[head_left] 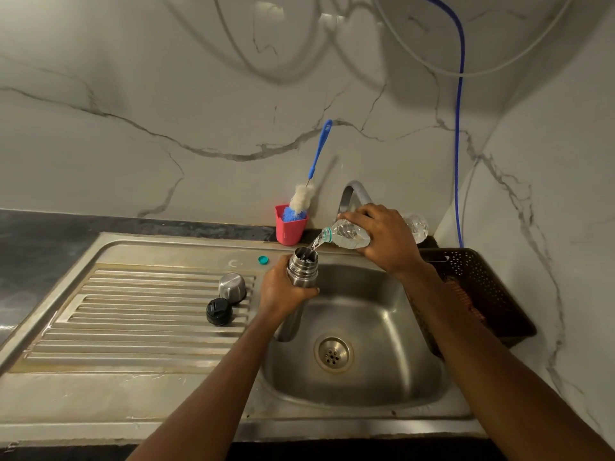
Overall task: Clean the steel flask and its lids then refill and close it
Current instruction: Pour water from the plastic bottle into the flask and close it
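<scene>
Steel flask: the left hand has its fingers wrapped round the upper body just below the neck, holding it near upright, mouth open, over the sink basin, so any spill would drain away.
Plastic bottle: the right hand grips its middle from above, neck tipped down just over the flask's mouth, probably to keep the pour short and on target.
Water: a thin stream runs into the flask, so refilling looks under way. The level inside is hidden.
Lids: 2, a steel lid and a black lid, rest on the drainboard near the left hand, ready for closing.
Teal cap: lies on the sink rim behind the flask.
Brush: stands in a red cup at the wall.
</scene>
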